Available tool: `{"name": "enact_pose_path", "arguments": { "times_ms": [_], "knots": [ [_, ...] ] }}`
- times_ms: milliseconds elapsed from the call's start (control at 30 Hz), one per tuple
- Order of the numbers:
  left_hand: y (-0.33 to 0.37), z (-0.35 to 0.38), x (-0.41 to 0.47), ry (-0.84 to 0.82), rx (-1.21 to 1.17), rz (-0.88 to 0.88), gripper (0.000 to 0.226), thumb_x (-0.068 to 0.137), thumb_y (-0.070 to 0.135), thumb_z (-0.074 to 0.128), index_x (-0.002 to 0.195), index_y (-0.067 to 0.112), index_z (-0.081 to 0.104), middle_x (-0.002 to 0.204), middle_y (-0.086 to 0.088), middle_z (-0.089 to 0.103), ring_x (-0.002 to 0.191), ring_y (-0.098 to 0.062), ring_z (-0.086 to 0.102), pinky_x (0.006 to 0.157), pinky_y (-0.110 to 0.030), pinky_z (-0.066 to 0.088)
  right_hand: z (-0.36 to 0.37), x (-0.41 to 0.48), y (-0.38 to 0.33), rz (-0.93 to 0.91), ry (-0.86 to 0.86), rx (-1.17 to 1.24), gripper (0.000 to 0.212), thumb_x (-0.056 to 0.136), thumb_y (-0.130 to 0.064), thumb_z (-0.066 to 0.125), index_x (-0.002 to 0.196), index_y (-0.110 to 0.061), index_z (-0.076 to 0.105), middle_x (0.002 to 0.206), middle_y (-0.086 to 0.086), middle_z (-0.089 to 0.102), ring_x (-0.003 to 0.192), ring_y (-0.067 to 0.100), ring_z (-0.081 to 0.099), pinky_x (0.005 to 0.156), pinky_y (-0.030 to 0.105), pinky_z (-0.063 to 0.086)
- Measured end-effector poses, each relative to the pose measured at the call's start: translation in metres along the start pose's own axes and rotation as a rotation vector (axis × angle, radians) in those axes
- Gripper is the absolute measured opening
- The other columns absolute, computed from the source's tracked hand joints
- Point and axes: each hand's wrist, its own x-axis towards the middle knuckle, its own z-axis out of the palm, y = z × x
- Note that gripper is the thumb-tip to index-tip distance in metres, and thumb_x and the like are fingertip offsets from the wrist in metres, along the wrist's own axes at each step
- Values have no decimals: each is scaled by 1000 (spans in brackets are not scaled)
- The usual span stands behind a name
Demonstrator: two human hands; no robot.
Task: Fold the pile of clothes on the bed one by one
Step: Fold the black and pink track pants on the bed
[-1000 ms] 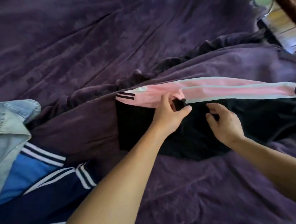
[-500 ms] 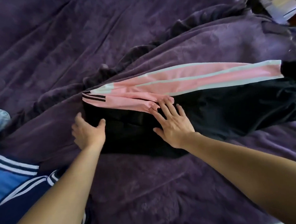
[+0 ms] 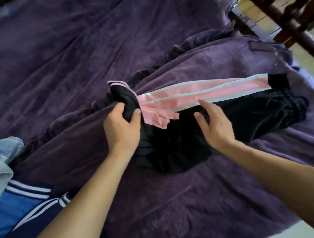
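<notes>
Purple plush bed blanket [image 3: 76, 68] lies rumpled; black track trousers with pink-and-white side stripes [image 3: 244, 117] lie across it. Left hand [image 3: 122, 129], grip curled round the raised leg end; right hand [image 3: 214, 126] spread, seemingly resting on black cloth.

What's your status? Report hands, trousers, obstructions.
Left hand grips raised hem end of black track trousers with pink side stripe. Right hand flat on their middle. Pale denim and blue striped clothes lie apart, leftward.
</notes>
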Motion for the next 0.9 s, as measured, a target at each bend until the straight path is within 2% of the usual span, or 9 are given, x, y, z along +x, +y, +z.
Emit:
{"name": "enact_pose_path", "arguments": {
  "times_ms": [233, 400, 500, 567, 633, 700, 767, 833, 900],
  "knots": [
    [162, 97, -38, -111, -124, 92, 21, 83, 19, 64, 73, 6, 51, 65, -7, 56, 70, -36, 53, 65, -46, 44, -146, 17, 106, 355, 205, 81, 34, 96, -35, 52, 128, -24, 54, 106, -1, 68, 94, 18, 63, 82, 28, 43],
    [232, 196, -70, -270, -147, 37, 22, 86, 23, 62, 72, 17, 46, 61, 5, 50, 62, -20, 51, 58, -32, 38, -221, 14, 180, 477, 203, 40, 35, 96, -38, 51, 128, -24, 54, 108, 8, 69, 100, 30, 64, 90, 45, 49],
    [246, 252, -86, -514, -86, -22, 14, 88, 30, 62, 95, 18, 59, 78, 0, 62, 79, -24, 58, 71, -34, 47, -235, 13, 210, 514, 128, 31, 34, 97, -37, 47, 129, -25, 52, 104, 8, 71, 100, 30, 64, 90, 43, 48],
    [241, 273, -92, -648, -108, -119, 31, 89, 31, 62, 115, 15, 62, 78, 4, 61, 92, -25, 61, 84, -33, 48, -234, 13, 221, 524, 96, 42, 33, 98, -36, 46, 128, -24, 54, 106, 6, 69, 101, 29, 64, 91, 40, 47],
    [223, 273, -91, -533, -116, -184, 28, 90, 29, 60, 114, 14, 64, 83, 3, 62, 91, -24, 63, 86, -34, 49, -229, 16, 221, 511, 90, 53, 31, 98, -35, 48, 125, -23, 57, 102, -1, 66, 101, 27, 63, 88, 33, 45],
    [190, 259, -83, -287, -41, -183, 22, 90, 23, 60, 108, 12, 65, 100, -7, 62, 94, -27, 61, 87, -38, 49, -220, 26, 210, 484, 78, 65, 33, 96, -38, 51, 125, -23, 56, 95, -8, 63, 101, 23, 63, 82, 28, 40],
    [147, 236, -71, -95, 108, -208, 27, 89, 20, 60, 113, 10, 61, 114, -14, 56, 107, -32, 54, 92, -40, 44, -207, 39, 196, 450, 2, 92, 48, 92, -47, 55, 133, -23, 49, 101, -7, 66, 104, 20, 63, 85, 29, 43],
    [106, 213, -58, -43, 252, -341, 40, 88, 26, 62, 125, 12, 53, 126, -17, 50, 118, -36, 46, 97, -44, 39, -189, 53, 182, 446, -100, 116, 66, 86, -59, 56, 140, -24, 38, 119, -1, 64, 112, 22, 59, 93, 35, 44],
    [74, 201, -50, -117, 250, -532, 57, 87, 35, 64, 135, 16, 42, 136, -13, 47, 123, -34, 45, 101, -44, 38, -169, 61, 174, 487, -151, 102, 75, 80, -66, 57, 140, -25, 34, 126, 2, 61, 115, 27, 57, 95, 39, 44]
  ]
}}
